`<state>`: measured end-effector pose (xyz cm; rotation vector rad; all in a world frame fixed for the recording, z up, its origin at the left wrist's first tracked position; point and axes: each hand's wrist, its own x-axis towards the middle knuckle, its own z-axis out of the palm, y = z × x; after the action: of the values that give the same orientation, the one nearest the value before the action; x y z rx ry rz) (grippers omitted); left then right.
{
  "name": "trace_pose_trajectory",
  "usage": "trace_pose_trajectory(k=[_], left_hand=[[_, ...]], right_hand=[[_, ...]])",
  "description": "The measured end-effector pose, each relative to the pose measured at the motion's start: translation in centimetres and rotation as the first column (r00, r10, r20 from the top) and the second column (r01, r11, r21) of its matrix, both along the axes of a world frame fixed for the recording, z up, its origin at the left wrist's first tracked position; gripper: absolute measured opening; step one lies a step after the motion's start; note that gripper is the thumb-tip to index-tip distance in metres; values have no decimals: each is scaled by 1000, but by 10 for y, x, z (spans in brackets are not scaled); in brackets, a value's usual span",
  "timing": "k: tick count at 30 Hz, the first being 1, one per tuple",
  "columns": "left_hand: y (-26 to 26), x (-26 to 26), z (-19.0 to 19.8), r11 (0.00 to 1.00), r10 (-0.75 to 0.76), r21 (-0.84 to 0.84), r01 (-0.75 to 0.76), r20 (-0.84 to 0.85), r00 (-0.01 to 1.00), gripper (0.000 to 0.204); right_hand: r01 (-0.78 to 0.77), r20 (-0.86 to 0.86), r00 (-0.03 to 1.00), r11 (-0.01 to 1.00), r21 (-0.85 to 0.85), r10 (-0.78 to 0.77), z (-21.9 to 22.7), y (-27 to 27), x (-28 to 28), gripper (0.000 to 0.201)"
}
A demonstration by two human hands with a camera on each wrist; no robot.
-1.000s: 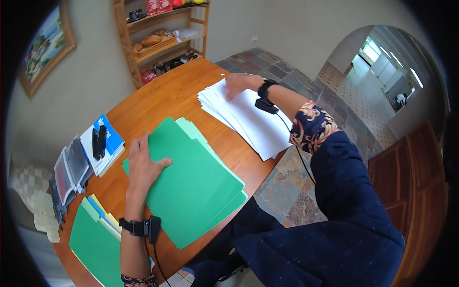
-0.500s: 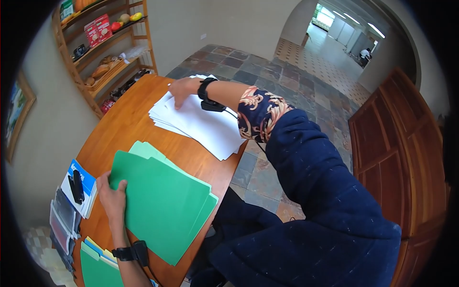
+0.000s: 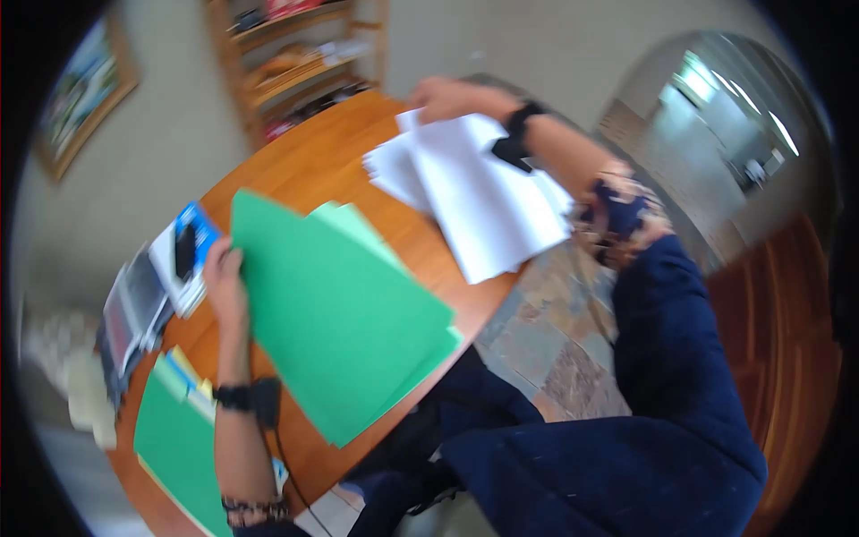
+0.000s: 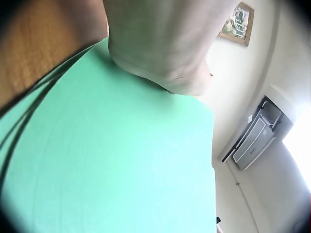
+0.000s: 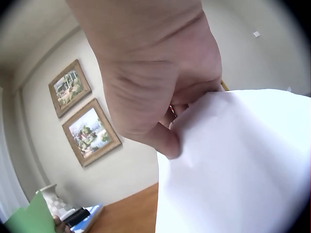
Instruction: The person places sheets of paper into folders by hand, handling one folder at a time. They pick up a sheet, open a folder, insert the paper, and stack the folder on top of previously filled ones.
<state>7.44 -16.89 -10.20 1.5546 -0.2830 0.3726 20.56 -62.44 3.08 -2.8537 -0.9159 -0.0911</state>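
Observation:
My left hand [image 3: 225, 282] grips the left edge of the top green file folder [image 3: 331, 331], with the thumb on its upper face. That edge is raised off the tabletop, and more green folders lie beneath, a pale green tab showing. Up at the far end of the table, my right hand [image 3: 452, 100] pinches the far corner of some white paper [image 3: 488, 201] between thumb and fingers. The held paper [image 5: 218, 160] hangs bent from the thumb in the right wrist view. Under it, other white sheets [image 3: 394, 170] lie fanned on the table.
A black stapler [image 3: 185, 251] sits on a blue-and-white notebook [image 3: 204, 234] at the table's left side. Grey-edged pouches [image 3: 134, 309] lie beside it. Nearer me is another green folder stack [image 3: 179, 447] with blue and yellow tabs. A wooden shelf [image 3: 309, 67] stands beyond the table.
My right hand has lifted the corner of the white paper off the pile. My left hand has raised the green folder's left edge. The head view swung right, then back.

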Motion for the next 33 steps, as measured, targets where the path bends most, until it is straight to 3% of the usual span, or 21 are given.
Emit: trace_pose_trajectory(k=[1, 3, 4, 6, 7, 8, 10, 11, 13, 15, 16, 17, 18, 22, 24, 33], left_hand=[[4, 7, -6, 995, 38, -88, -36, 17, 999, 15], [12, 10, -2, 955, -34, -294, 45, 42, 999, 24], [12, 10, 3, 895, 5, -447, -19, -31, 999, 25], [27, 9, 5, 922, -17, -388, 2, -34, 999, 21], [19, -6, 17, 813, -26, -580, 52, 52, 998, 19], [22, -7, 16, 718, -58, -678, 157, 166, 984, 20], [31, -1, 21, 645, -97, -722, 251, 248, 964, 20], [36, -5, 22, 664, -133, -697, 272, 247, 960, 20], [44, 0, 26, 691, -188, -664, 285, 215, 958, 20], [53, -2, 18, 731, -225, -620, 286, 177, 958, 20], [56, -4, 13, 746, -243, -600, 288, 156, 957, 20], [58, -3, 11, 755, -264, -586, 293, 138, 955, 20], [59, -5, 8, 764, -281, -571, 301, 125, 952, 20], [62, -9, 4, 792, -316, -521, 319, 97, 944, 20], [64, -8, 3, 796, -336, -507, 330, 83, 938, 20], [68, -5, 1, 823, -371, -450, 346, 34, 928, 20]], right_hand=[[117, -114, 986, 992, -50, -123, 27, 11, -13, 24], [72, -160, 984, 997, -26, -75, 69, 25, -34, 16], [125, -194, 975, 991, 56, -112, 83, 31, -39, 11], [222, -337, 934, 935, 275, -123, 101, 33, -40, 10], [245, -409, 907, 916, 317, -101, 112, 41, -44, 12], [157, -566, 821, 925, 345, 72, 123, 45, -45, 15], [167, -606, 774, 864, 476, 184, 123, 54, -49, 19], [158, -610, 769, 868, 470, 190, 117, 62, -51, 19], [215, -742, 594, 828, 518, 310, 85, 85, -50, 26], [338, -806, 543, 817, 468, 237, 38, 116, -55, 26], [393, -798, 598, 838, 380, 81, 24, 145, -75, 20], [235, -800, 596, 941, 245, 59, 7, 164, -71, 15], [108, -777, 617, 966, 236, 121, -10, 184, -74, 13], [-8, -711, 690, 984, 180, 136, -58, 248, -77, 17], [-123, -516, 833, 976, 180, 200, -71, 266, -79, 18], [23, -331, 942, 977, 212, 50, -77, 283, -85, 19]])
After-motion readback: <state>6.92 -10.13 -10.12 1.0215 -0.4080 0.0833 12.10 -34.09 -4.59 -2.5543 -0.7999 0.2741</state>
